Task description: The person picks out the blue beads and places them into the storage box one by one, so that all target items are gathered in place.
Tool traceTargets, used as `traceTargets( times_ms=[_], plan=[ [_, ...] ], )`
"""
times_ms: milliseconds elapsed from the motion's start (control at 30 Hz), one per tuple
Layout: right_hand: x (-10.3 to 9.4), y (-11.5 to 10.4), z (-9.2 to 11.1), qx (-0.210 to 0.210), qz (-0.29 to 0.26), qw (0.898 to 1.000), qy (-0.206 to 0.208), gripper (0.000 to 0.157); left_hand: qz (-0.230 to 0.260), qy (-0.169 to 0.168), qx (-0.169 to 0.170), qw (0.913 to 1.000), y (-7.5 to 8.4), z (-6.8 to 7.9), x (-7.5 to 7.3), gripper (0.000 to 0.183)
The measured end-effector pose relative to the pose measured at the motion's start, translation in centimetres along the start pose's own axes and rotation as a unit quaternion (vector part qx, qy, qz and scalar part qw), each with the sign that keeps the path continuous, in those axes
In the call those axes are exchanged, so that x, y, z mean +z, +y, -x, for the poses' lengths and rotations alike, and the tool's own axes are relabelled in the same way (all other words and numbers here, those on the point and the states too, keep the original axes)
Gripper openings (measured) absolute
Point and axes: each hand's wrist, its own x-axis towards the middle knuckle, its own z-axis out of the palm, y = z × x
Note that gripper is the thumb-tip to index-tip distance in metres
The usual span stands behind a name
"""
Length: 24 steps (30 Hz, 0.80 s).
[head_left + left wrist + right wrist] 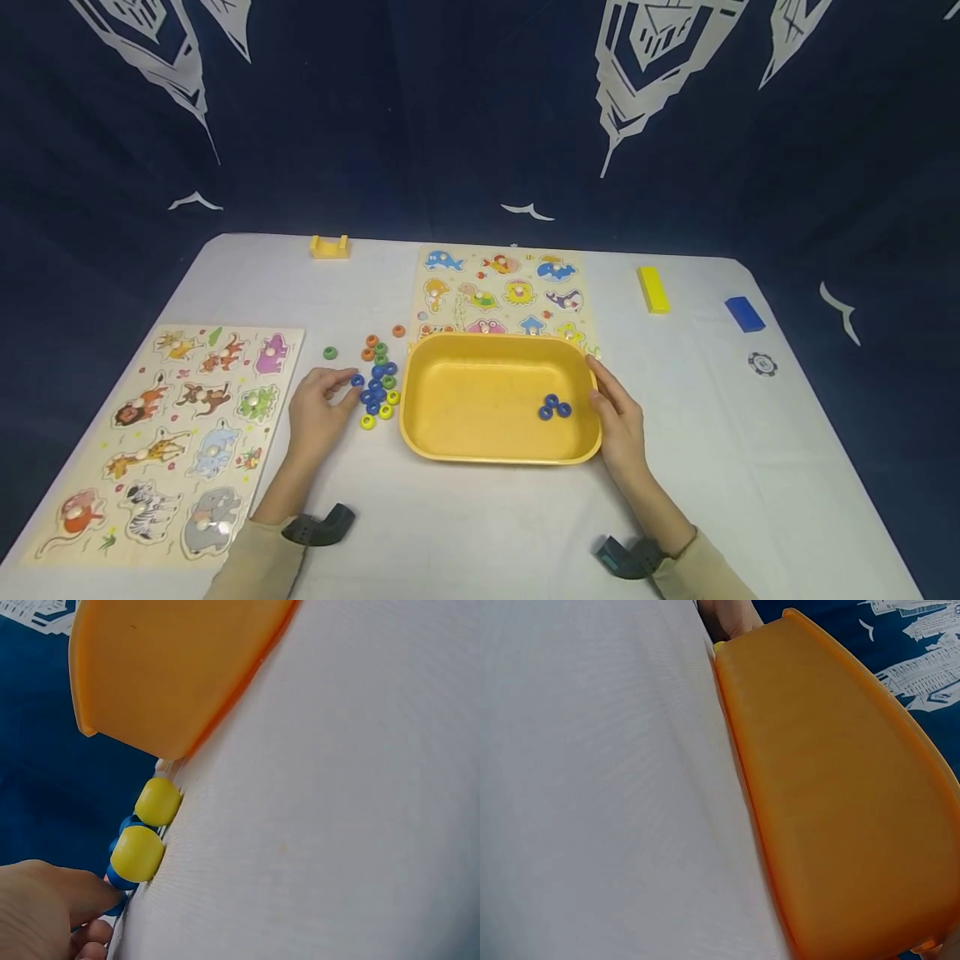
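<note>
Blue bead (pixel 357 380) sits at the left edge of a loose pile on the white desk (pixel 480 525), pinched between the thumb and forefinger of the left hand (pixel 313 414); whether it is lifted or touching the desk I cannot tell. Nearest are two pale sleeves (pixel 255 558), with a dark wrist camera (pixel 330 527) at each cuff. The right hand (pixel 621 421) grips the right end of a yellow tray (pixel 465 400), thumb at the rim. The tray's long axis runs sideways between the hands, its left end just right of the pile. So from the left fingers the tray lies to the right, with the pile between; the left hand is the nearer to the pile, while three blue beads (pixel 552 400) lie inside the tray toward the right hand. In the pile, yellow beads (pixel 367 422) come closest, more blue beads (pixel 375 384) fill the middle, green beads (pixel 330 352) are scattered past and among them, and orange beads (pixel 398 331) reach farthest. An animal puzzle board (pixel 250 358) lies left of the left hand; behind the tray, partly hidden by it, is a sea-creature board (pixel 472 273). Off to the far right lie a round chip (pixel 762 364), a blue block (pixel 745 314) and a yellow block (pixel 653 290). Dark fabric (pixel 480 125) hangs beyond.
</note>
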Motion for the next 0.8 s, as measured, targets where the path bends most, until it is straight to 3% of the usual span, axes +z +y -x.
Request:
traceTargets(
  times_ms=[133,233,333,467,600,800],
  plan=[
    [0.0,0.0,0.0,0.001,-0.001,1.000,0.001,0.041,0.033,0.026,0.000,0.9991,1.2,-0.1,-0.5,0.023],
    [-0.1,-0.1,0.0,0.002,-0.002,1.000,0.001,0.040,0.089,0.033,0.000,0.9955,3.3,-0.3,-1.1,0.024],
    [-0.1,-0.1,0.0,-0.003,-0.001,1.000,0.002,0.040,0.156,-0.001,0.014,0.9876,6.4,-0.6,-1.6,0.023],
    [-0.2,-0.2,-0.1,-0.007,-0.002,1.000,0.001,0.040,0.205,-0.084,0.036,0.9745,10.8,-0.8,-1.2,0.021],
    [-0.2,-0.2,0.0,-0.010,-0.003,1.000,-0.005,0.040,0.199,-0.154,0.057,0.9661,13.8,-0.7,1.1,0.021],
    [-0.2,0.0,0.0,-0.004,-0.009,1.000,-0.003,0.040,0.150,-0.224,0.115,0.9562,15.9,0.0,5.9,0.018]
  ],
)
